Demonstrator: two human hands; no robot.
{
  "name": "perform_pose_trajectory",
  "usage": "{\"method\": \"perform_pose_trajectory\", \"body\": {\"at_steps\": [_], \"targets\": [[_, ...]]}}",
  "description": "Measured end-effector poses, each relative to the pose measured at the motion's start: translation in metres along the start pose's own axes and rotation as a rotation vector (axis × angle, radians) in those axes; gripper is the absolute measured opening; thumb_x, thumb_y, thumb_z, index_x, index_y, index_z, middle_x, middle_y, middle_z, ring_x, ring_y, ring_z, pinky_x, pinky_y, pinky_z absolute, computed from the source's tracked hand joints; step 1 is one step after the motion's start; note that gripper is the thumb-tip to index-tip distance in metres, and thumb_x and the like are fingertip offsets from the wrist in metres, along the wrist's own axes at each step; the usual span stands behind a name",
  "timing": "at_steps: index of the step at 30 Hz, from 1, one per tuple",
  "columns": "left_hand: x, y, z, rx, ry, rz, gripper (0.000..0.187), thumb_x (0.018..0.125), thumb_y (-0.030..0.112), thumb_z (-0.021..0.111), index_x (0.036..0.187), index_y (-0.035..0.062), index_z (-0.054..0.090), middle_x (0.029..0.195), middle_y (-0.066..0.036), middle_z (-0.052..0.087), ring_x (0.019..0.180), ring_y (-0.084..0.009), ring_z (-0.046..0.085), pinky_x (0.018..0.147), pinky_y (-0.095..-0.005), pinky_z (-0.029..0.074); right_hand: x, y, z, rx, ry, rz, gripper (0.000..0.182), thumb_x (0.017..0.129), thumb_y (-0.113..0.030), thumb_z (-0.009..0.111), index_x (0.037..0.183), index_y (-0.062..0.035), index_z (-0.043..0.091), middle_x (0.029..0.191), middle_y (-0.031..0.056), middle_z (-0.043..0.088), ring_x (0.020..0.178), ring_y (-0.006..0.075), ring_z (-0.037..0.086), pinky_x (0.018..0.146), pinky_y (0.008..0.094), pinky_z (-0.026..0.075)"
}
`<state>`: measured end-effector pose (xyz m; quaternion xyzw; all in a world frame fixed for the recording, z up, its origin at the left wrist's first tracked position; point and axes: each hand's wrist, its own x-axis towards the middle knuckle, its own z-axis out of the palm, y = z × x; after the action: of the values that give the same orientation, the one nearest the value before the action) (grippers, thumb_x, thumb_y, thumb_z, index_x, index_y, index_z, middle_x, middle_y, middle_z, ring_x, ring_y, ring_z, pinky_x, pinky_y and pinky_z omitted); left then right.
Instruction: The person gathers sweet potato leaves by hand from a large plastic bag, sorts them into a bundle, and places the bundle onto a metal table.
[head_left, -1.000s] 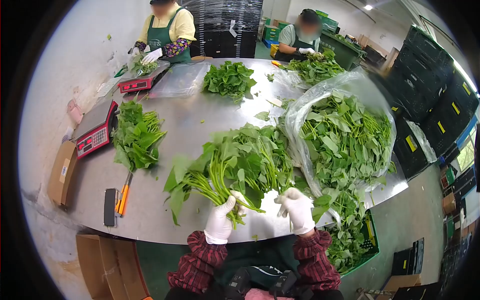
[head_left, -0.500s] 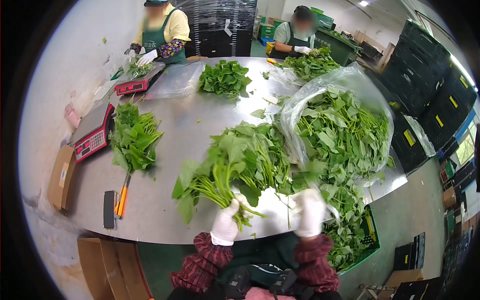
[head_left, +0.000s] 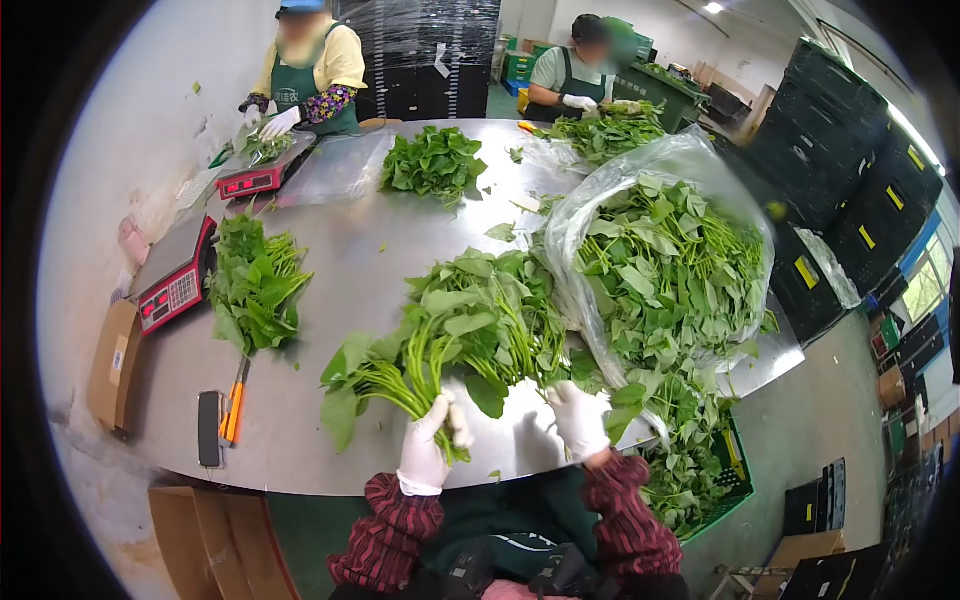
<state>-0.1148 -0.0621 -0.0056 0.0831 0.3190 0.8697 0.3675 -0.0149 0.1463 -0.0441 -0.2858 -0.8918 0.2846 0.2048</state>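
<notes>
My left hand (head_left: 428, 445), in a white glove, is closed around the stems of a bunch of leafy greens (head_left: 410, 365). Its leaves fan out away from me and to the left, over the metal table (head_left: 340, 400). Beyond it lies a loose pile of the same greens (head_left: 500, 290), partly overlapped by the bunch. My right hand (head_left: 580, 420), also gloved, is by the pile's right-hand stems with its fingers pinched together. What those fingers hold, if anything, is too small to make out. A large clear plastic bag (head_left: 577, 300) full of greens (head_left: 670, 270) lies open beyond it.
Left are a red scale (head_left: 172, 290), another bunch (head_left: 255, 285), an orange-handled knife (head_left: 233, 410) and a phone (head_left: 209, 428). A green crate (head_left: 738, 470) stands below the right edge. Two people (head_left: 312, 80) (head_left: 575, 80) handle greens at the far side.
My right hand has moved left and slightly up, towards the pile's stems. My left hand keeps its grip on the bunch. The whole view has shifted slightly.
</notes>
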Motion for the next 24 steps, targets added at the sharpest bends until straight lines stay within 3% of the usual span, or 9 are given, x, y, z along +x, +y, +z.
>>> {"method": "perform_pose_trajectory", "body": {"at_steps": [2,4,6,8,12,15,19,22,24], "targets": [[-0.002,0.006,-0.003,-0.086,0.03,0.103,0.018,0.094,0.019,0.049,0.108,0.0073,0.048,0.064,-0.001,0.043,0.052,-0.0118,0.038,0.051,-0.0279,0.034,0.028,0.009,0.033,0.022,0.052,-0.115,0.022,0.089,-0.025,0.054,0.081,-0.0044,0.055,0.065,0.016,0.056,0.057,0.0297,0.059,0.054,0.0389,0.045],[-0.007,0.016,-0.003,-0.057,0.023,0.159,0.028,0.093,0.016,0.049,0.12,0.0069,0.045,0.064,-0.001,0.042,0.052,-0.0113,0.037,0.052,-0.0272,0.034,0.053,-0.012,0.038,0.044,-0.1,0.078,0.022,0.087,-0.027,0.054,0.086,-0.0051,0.054,0.071,0.0192,0.06,0.07,0.0352,0.061,0.064,0.0442,0.047],[-0.008,0.022,-0.009,-0.062,0.027,0.166,0.032,0.093,0.016,0.05,0.123,0.0066,0.043,0.064,0.0,0.041,0.051,-0.0111,0.037,0.052,-0.0271,0.034,0.071,-0.006,0.053,-0.28,-0.121,0.006,0.029,0.085,-0.03,0.055,0.087,-0.0013,0.053,0.078,0.0207,0.062,0.073,0.0391,0.061,0.065,0.0471,0.046],[-0.011,0.026,-0.017,-0.069,0.033,0.177,0.036,0.092,0.015,0.051,0.126,0.0062,0.042,0.063,0.0,0.041,0.051,-0.0109,0.037,0.053,-0.027,0.034,0.083,-0.009,0.048,-0.248,-0.155,0.028,0.027,0.083,-0.03,0.057,0.087,-0.0027,0.055,0.077,0.0207,0.062,0.073,0.0389,0.061,0.065,0.0471,0.047],[-0.01,0.028,-0.036,-0.106,0.092,0.162,0.027,0.092,0.015,0.052,0.117,0.006,0.049,0.062,0.002,0.042,0.05,-0.0091,0.037,0.05,-0.025,0.032,0.082,-0.05,-0.003,-0.098,0.102,-0.094,0.025,0.08,-0.029,0.061,0.075,-0.0046,0.056,0.068,0.0183,0.059,0.068,0.0383,0.059,0.06,0.0453,0.046],[-0.006,0.028,-0.041,-0.118,0.156,0.186,0.016,0.09,0.013,0.055,0.102,0.005,0.05,0.061,-0.001,0.045,0.05,-0.0119,0.041,0.051,-0.0276,0.035,0.069,-0.064,-0.021,0.351,0.317,-0.045,0.026,0.081,-0.026,0.063,0.073,-0.003,0.053,0.064,0.0183,0.056,0.062,0.0368,0.057,0.055,0.0409,0.044],[-0.004,0.027,-0.021,0.02,0.215,0.225,0.012,0.086,0.009,0.057,0.095,0.0043,0.051,0.064,-0.003,0.048,0.055,-0.0141,0.047,0.054,-0.0279,0.04,0.052,-0.057,-0.01,0.01,0.131,-0.026,0.025,0.081,-0.023,0.064,0.073,-0.0021,0.052,0.061,0.0181,0.055,0.057,0.0359,0.055,0.054,0.0395,0.045],[0.001,0.024,-0.003,0.217,0.245,0.253,0.01,0.085,0.006,0.055,0.094,0.0046,0.049,0.068,-0.003,0.049,0.056,-0.0139,0.046,0.053,-0.0267,0.04,0.029,-0.088,-0.016,0.456,-0.018,0.143,0.025,0.081,-0.022,0.065,0.073,-0.0025,0.052,0.061,0.0171,0.056,0.052,0.0304,0.056,0.051,0.0364,0.044],[0.004,0.023,0.014,0.234,0.272,0.244,0.008,0.081,0.002,0.058,0.087,0.0039,0.052,0.069,-0.004,0.052,0.059,-0.0135,0.05,0.054,-0.0268,0.042,0.016,-0.089,-0.002,0.302,0.06,-0.002,0.023,0.081,-0.021,0.066,0.072,-0.0043,0.052,0.059,0.0133,0.055,0.05,0.0288,0.055,0.048,0.0356,0.043]]}}
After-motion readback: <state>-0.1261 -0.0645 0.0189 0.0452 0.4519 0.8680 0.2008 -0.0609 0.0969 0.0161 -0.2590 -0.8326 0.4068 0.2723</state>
